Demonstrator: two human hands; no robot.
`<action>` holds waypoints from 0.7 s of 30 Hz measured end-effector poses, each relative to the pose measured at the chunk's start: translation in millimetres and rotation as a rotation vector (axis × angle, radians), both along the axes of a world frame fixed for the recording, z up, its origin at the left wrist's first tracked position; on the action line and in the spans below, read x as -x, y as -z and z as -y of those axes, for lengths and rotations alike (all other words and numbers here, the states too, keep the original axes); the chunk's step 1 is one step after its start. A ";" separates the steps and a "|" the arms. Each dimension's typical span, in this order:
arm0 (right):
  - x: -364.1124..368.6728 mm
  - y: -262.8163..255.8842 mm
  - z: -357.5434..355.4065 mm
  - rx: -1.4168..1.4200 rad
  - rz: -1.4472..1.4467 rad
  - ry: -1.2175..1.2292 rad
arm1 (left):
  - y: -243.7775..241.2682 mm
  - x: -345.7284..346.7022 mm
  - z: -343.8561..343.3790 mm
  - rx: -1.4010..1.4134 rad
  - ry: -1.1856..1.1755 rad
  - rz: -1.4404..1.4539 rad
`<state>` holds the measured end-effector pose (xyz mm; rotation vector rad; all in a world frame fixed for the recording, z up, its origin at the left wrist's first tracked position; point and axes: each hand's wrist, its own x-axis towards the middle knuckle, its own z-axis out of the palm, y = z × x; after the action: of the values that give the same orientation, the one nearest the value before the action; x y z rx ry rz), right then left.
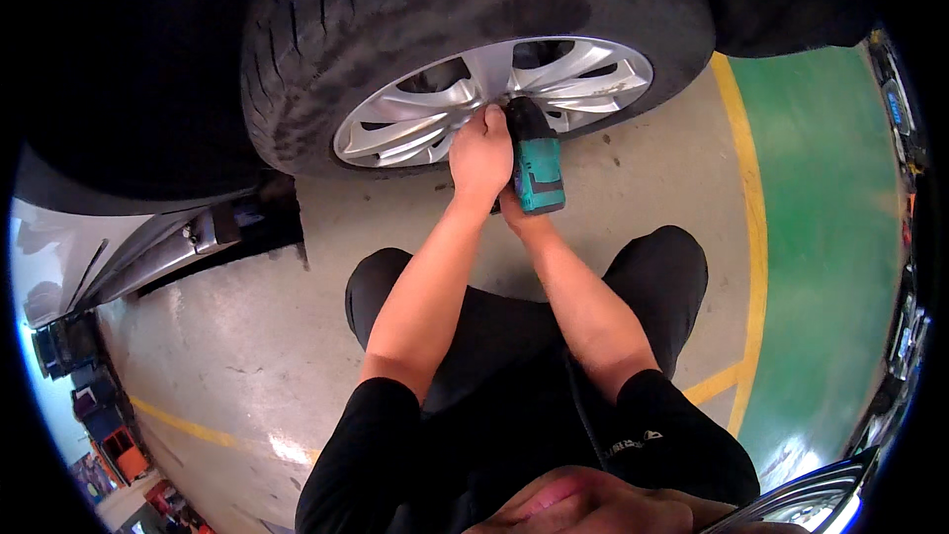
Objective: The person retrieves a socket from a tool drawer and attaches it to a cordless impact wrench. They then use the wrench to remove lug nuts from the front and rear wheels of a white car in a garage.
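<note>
A cordless impact wrench, teal and black, points its dark nose at the middle of a silver alloy wheel. My right hand is closed round its grip, mostly hidden beneath the tool's body. Beside the nose, my left hand is at the wheel's hub with its thumb towards the spokes; whether its fingers hold something cannot be seen. A black rubber tyre surrounds the wheel, which is mounted on the car. The tool's tip and the wheel nuts are hidden.
The car's silver lower body and sill are at the left. My bent knees flank my arms above a grey floor. Yellow lines border a green floor strip. Parts of other cars show at the right rim, and an orange-red object lower left.
</note>
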<state>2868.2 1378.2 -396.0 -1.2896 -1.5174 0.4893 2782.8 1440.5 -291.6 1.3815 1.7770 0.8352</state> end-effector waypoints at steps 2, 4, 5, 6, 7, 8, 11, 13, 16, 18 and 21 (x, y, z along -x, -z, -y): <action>2.1 -6.3 -4.8 -0.014 0.039 0.011 | 8.9 5.2 6.0 0.023 0.033 0.030; -2.7 -18.4 -10.5 0.015 0.040 -0.006 | 13.8 7.7 11.7 0.020 0.039 0.055; -8.4 -16.9 -7.0 0.095 -0.045 -0.034 | 15.9 7.8 10.9 0.057 0.024 0.095; -15.6 -14.8 -0.6 0.177 -0.122 -0.047 | 18.2 4.6 9.1 0.064 0.033 0.202; -15.1 5.9 -2.7 0.159 -0.498 -0.085 | 20.3 2.7 6.2 0.071 0.042 0.309; -18.4 22.5 2.0 0.227 -0.576 -0.063 | 21.1 -0.1 4.5 0.075 0.059 0.418; -21.8 18.1 -1.8 0.298 -0.467 -0.016 | 17.3 1.9 3.2 0.092 0.130 0.457; -19.2 -6.2 -0.7 0.304 -0.530 -0.045 | 18.3 5.9 4.5 0.121 0.126 0.567; -36.4 4.5 -5.2 0.443 -1.134 -0.139 | 18.8 -5.3 2.1 0.119 0.142 0.732; -35.1 2.1 -9.4 0.478 -1.085 -0.128 | 21.8 -1.8 -0.2 0.124 0.133 0.694; -29.6 -6.5 -4.5 0.359 -0.349 0.020 | 20.1 2.6 -3.1 0.120 0.123 0.592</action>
<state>2897.7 1382.7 -389.5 -1.4010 -1.1559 0.9542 2780.1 1443.6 -311.8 1.0144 1.2502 0.9339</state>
